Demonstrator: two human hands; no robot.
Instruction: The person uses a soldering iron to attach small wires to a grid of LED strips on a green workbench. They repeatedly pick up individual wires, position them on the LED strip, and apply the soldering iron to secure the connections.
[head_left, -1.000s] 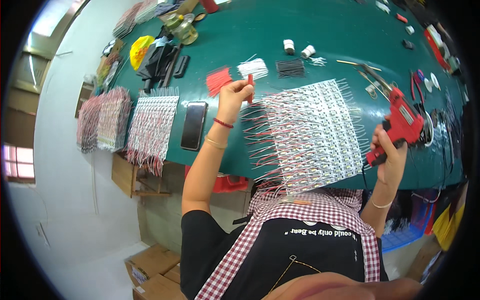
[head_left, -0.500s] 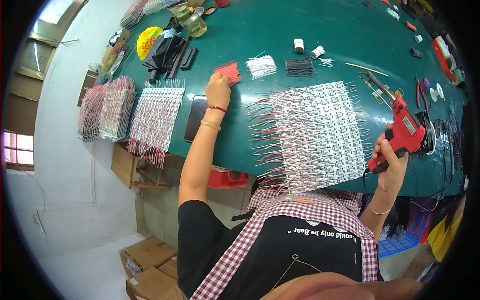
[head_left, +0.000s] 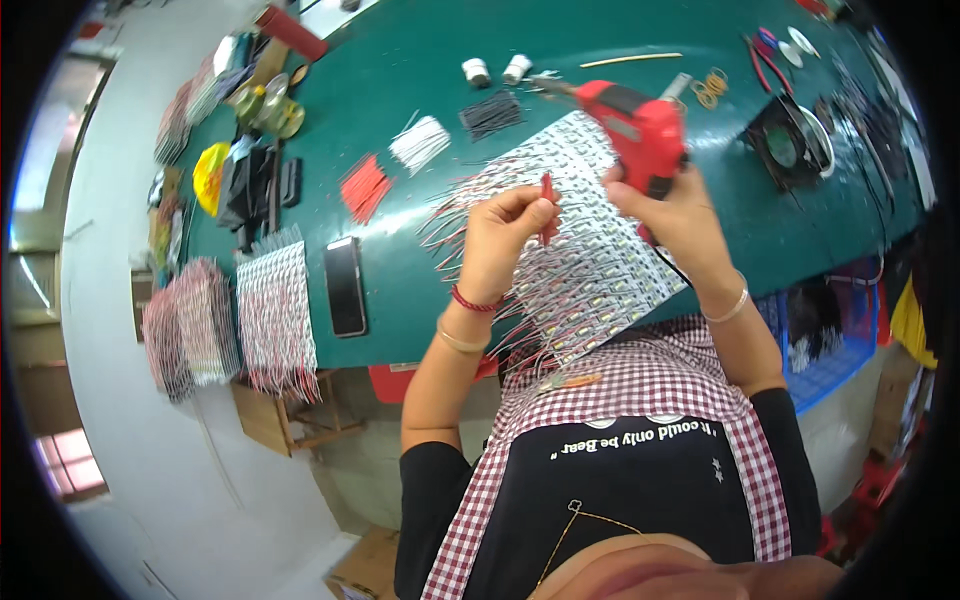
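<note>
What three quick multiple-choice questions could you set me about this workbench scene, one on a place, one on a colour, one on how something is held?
1. Where does the black phone lie?
A. on the green table, to the left of the left hand
B. on top of the white panel
C. inside the blue crate

2. What colour is the glue gun?
A. yellow
B. red
C. white

3. How does the left hand hold the small red piece?
A. flat under the palm
B. pinched between the fingertips
C. not at all, the hand is empty

Answers: 1 A, the phone rests on the bare green table beside the hand. 2 B, the gun's body in the right hand is red. 3 B, the piece stands between thumb and fingers above the white panel.
</note>
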